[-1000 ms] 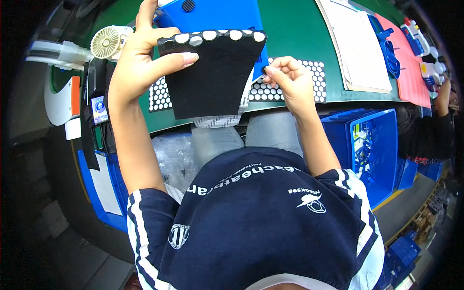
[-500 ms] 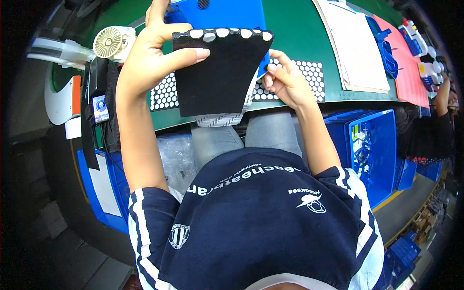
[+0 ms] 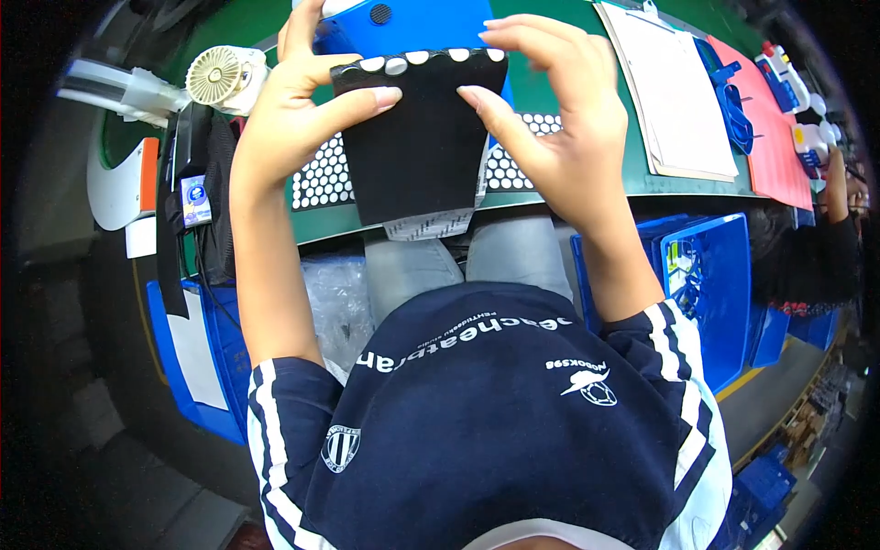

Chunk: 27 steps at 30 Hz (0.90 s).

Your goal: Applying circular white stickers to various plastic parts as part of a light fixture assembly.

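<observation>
A black sheet [image 3: 417, 147] hangs upright over the table's near edge, with white round dots along its top edge and pale printed backing showing at its bottom. My left hand [image 3: 307, 115] grips its upper left side, thumb on the front and some fingers hidden behind. My right hand [image 3: 573, 119] is at the upper right, slightly blurred, fingers apart, with the thumb tip at the sheet's front. Behind the sheet is a blue box-like piece [image 3: 422, 27] bearing a round black pad [image 3: 380, 14]. Under it lies a dark sheet with rows of white dots [image 3: 321, 179].
The green table [image 3: 573, 69] holds a small fan [image 3: 218, 75] at left. Papers [image 3: 674, 101], a blue cable [image 3: 731, 105] and a pink sheet [image 3: 775, 151] lie at right. Blue bins [image 3: 724, 302] stand below the table. Another person's arm [image 3: 837, 179] shows far right.
My right hand has risen from the sheet's lower right side to its top right, fingers spread. The black sheet has shifted slightly; my left hand keeps its grip.
</observation>
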Each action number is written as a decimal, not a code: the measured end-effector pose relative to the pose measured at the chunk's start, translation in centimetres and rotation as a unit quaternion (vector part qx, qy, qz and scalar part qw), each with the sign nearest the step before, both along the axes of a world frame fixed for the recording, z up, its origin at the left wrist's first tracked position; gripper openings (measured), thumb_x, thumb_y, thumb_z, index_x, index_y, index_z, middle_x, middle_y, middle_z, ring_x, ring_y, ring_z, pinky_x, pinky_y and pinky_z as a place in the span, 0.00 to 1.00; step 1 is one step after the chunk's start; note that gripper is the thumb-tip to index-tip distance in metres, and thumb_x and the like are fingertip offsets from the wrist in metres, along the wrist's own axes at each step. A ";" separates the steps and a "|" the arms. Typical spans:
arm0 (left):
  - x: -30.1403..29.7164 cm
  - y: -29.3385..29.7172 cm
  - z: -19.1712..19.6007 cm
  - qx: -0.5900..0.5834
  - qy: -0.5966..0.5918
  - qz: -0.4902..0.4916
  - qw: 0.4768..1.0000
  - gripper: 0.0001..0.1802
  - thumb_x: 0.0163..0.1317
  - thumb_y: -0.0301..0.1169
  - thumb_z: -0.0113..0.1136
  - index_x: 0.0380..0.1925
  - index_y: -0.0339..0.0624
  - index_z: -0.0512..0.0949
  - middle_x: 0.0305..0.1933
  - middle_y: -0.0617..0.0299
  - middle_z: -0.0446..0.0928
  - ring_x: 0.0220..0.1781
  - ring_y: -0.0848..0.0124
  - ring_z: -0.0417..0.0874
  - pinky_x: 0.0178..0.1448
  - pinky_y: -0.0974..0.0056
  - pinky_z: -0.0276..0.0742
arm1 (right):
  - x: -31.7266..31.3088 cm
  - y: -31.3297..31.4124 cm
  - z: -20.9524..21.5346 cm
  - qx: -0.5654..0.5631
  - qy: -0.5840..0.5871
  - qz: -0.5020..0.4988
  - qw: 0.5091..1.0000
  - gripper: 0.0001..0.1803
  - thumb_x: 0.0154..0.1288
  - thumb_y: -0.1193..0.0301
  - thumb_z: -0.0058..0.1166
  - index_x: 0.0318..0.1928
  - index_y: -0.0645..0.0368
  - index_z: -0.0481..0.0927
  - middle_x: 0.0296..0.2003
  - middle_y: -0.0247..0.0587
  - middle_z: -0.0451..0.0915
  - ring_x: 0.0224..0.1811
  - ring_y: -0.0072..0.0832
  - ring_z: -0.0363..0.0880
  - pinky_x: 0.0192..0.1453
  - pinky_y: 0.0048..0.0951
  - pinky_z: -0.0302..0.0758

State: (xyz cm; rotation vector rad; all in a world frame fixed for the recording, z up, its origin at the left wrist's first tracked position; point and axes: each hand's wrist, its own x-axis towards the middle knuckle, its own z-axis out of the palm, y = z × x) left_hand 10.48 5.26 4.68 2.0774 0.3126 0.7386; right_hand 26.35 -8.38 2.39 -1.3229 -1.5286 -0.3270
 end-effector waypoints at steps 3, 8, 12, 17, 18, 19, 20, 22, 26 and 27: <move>3.8 4.1 -5.6 -0.062 -0.426 -0.412 0.803 0.52 0.40 0.23 0.69 0.64 0.31 0.49 0.67 0.52 0.51 0.68 0.64 0.52 0.68 0.62 0.47 | -2.3 -0.8 3.1 -0.035 0.049 0.002 0.998 0.10 0.54 0.73 0.58 0.38 0.60 0.75 0.35 0.43 0.77 0.37 0.34 0.75 0.44 0.29 0.69; 4.7 3.6 -5.5 -0.091 -0.415 -0.433 0.795 0.53 0.42 0.20 0.67 0.65 0.32 0.43 0.66 0.52 0.52 0.67 0.65 0.54 0.67 0.63 0.52 | 1.0 3.6 -1.7 0.197 -0.142 0.060 0.968 0.15 0.53 0.74 0.57 0.42 0.60 0.73 0.39 0.46 0.74 0.42 0.42 0.71 0.49 0.35 0.64; 4.3 3.9 -5.9 -0.050 -0.420 -0.408 0.809 0.53 0.43 0.20 0.67 0.65 0.32 0.43 0.68 0.53 0.48 0.68 0.65 0.53 0.66 0.64 0.54 | -0.4 1.1 0.7 -0.060 -0.019 -0.003 0.998 0.16 0.49 0.75 0.60 0.40 0.59 0.74 0.37 0.43 0.76 0.39 0.36 0.74 0.44 0.30 0.69; 4.6 4.0 -5.8 -0.025 -0.429 -0.413 0.803 0.51 0.43 0.21 0.67 0.65 0.30 0.45 0.69 0.53 0.47 0.68 0.66 0.53 0.66 0.64 0.54 | -0.5 1.4 0.6 -0.015 -0.042 0.012 0.999 0.10 0.49 0.78 0.60 0.34 0.60 0.76 0.32 0.38 0.76 0.35 0.30 0.75 0.39 0.24 0.71; 4.5 4.0 -5.9 -0.024 -0.428 -0.412 0.804 0.51 0.43 0.21 0.67 0.65 0.30 0.45 0.69 0.53 0.47 0.68 0.66 0.53 0.66 0.64 0.54 | -0.5 1.4 0.5 -0.018 -0.044 0.011 0.999 0.10 0.49 0.78 0.60 0.33 0.60 0.76 0.32 0.38 0.76 0.35 0.30 0.75 0.39 0.24 0.71; 4.3 3.9 -6.0 -0.016 -0.420 -0.406 0.811 0.51 0.43 0.21 0.67 0.65 0.30 0.45 0.68 0.53 0.47 0.67 0.67 0.53 0.65 0.65 0.54 | -0.5 1.4 0.4 -0.020 -0.046 0.009 0.999 0.09 0.49 0.78 0.60 0.33 0.60 0.76 0.32 0.38 0.77 0.35 0.30 0.75 0.39 0.24 0.71; 4.1 3.8 -6.0 -0.008 -0.413 -0.401 0.818 0.51 0.43 0.21 0.67 0.64 0.29 0.46 0.68 0.53 0.47 0.67 0.68 0.54 0.65 0.65 0.54 | -0.4 1.3 0.4 -0.020 -0.046 0.009 0.999 0.09 0.49 0.78 0.60 0.33 0.60 0.76 0.32 0.38 0.77 0.35 0.30 0.75 0.39 0.24 0.71; 1.2 1.2 -2.3 0.045 -0.198 -0.232 0.951 0.46 0.43 0.22 0.68 0.61 0.27 0.53 0.68 0.52 0.47 0.68 0.66 0.53 0.66 0.64 0.53 | 0.1 1.0 0.2 -0.023 -0.036 0.009 0.999 0.09 0.49 0.78 0.60 0.33 0.60 0.76 0.32 0.38 0.77 0.36 0.30 0.75 0.39 0.24 0.72; 0.9 -1.5 -1.0 -0.241 -0.128 -0.016 0.962 0.27 0.41 0.27 0.70 0.44 0.30 0.76 0.68 0.48 0.47 0.69 0.58 0.50 0.68 0.58 0.47 | 0.1 0.7 0.1 -0.013 -0.041 0.025 0.999 0.09 0.48 0.79 0.61 0.32 0.60 0.76 0.31 0.38 0.75 0.36 0.29 0.74 0.39 0.23 0.70; 1.5 -0.3 -2.0 -0.239 -0.128 -0.014 0.962 0.27 0.41 0.27 0.70 0.44 0.30 0.76 0.68 0.48 0.47 0.69 0.58 0.50 0.68 0.58 0.47 | 0.1 0.5 0.3 -0.004 -0.042 0.016 0.999 0.10 0.48 0.79 0.61 0.32 0.60 0.76 0.31 0.38 0.75 0.36 0.28 0.73 0.40 0.23 0.69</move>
